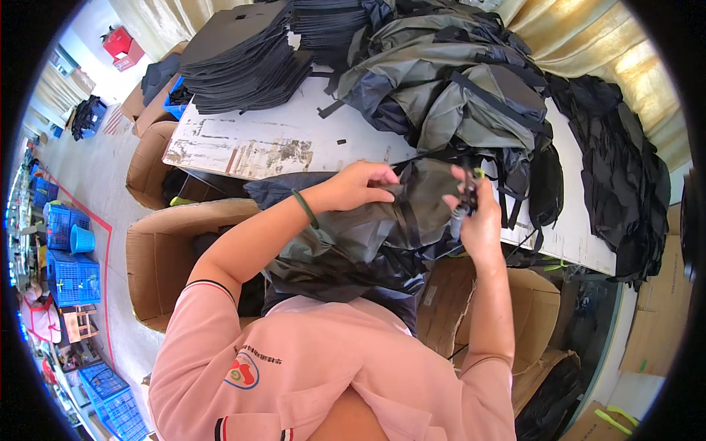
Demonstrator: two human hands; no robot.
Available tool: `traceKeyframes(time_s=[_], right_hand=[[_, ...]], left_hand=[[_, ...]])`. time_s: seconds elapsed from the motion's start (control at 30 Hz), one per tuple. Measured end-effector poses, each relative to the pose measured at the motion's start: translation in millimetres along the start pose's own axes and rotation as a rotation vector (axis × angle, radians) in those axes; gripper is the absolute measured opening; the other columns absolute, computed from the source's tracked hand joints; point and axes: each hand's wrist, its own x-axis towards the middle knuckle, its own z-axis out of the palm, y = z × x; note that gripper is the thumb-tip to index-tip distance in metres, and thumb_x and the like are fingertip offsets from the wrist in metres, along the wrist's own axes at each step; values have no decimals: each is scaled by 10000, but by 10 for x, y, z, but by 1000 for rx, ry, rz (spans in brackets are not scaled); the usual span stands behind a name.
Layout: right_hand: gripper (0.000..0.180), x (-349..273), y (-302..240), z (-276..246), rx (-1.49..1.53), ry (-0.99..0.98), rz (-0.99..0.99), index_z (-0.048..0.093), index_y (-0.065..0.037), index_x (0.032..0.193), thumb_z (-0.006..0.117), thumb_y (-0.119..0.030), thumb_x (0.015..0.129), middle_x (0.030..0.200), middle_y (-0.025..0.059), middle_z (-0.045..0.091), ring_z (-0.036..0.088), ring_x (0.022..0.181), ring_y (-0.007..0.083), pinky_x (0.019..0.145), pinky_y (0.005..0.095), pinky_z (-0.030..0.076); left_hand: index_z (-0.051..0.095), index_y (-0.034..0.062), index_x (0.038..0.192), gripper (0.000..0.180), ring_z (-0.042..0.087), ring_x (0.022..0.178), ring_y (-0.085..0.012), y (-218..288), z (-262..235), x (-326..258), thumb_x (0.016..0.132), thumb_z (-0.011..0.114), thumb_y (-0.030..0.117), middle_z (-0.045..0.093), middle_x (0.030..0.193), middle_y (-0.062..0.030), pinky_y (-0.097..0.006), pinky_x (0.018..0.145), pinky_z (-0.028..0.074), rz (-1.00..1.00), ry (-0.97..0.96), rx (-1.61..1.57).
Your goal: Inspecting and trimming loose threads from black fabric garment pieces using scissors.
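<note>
The left hand of a person in a pink polo shirt pinches a fold of an olive-and-black fabric bag, thumb and fingertips drawn close together at the cloth. The right hand, fingers curled, grips a small dark hand tool with a glint of metal, too blurred to identify, just beside the bag's right end. A dark green bangle circles the left wrist. The bag lies spread in front of the person's waist, its far side against the near edge of a scuffed white worktable. On the tabletop, a heap of olive and black bags slumps beyond the right hand, beside a tall stack of black flat panels. Dark fabric pieces drape at the table's right end, near a gold curtain. An open cardboard carton stands by the left elbow and another carton by the right forearm; at far left, blue plastic crates line the floor beside a red line.
</note>
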Motion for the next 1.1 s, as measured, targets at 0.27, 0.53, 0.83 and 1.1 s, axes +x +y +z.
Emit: traceKeyframes(time_s=[0.27,0.53,0.83,1.1], right_hand=[[298,561,-190,27,285,-539,-83,515,-23,922,702,76,712,804,35,571,563,783,141,733,276,460],[282,428,-375,-320,344,-432,197,491,-67,873,757,-89,782,675,-36,499,472,548,52,494,208,379],[240,616,-302,-258,-43,37,-40,542,9,932,714,-25,767,887,109,685,632,770,154,722,281,485],[431,-377,153,154,-269,44,201,520,-44,1021,798,-140,706,874,109,675,665,769,339,677,380,512]], left_hand=[[628,11,1074,210,566,938,-61,210,-147,-419,865,630,-9,640,999,9,-230,849,454,-55,-220,-525],[630,9,1029,159,543,856,-64,230,-383,-540,941,556,121,636,920,14,-247,801,451,41,-40,-281],[606,57,1077,278,565,990,-322,506,-781,41,809,667,96,617,1029,-119,-379,872,461,413,896,642],[580,109,1017,318,514,1036,-313,-43,502,-525,744,728,176,535,1080,-114,-398,879,409,356,392,700]])
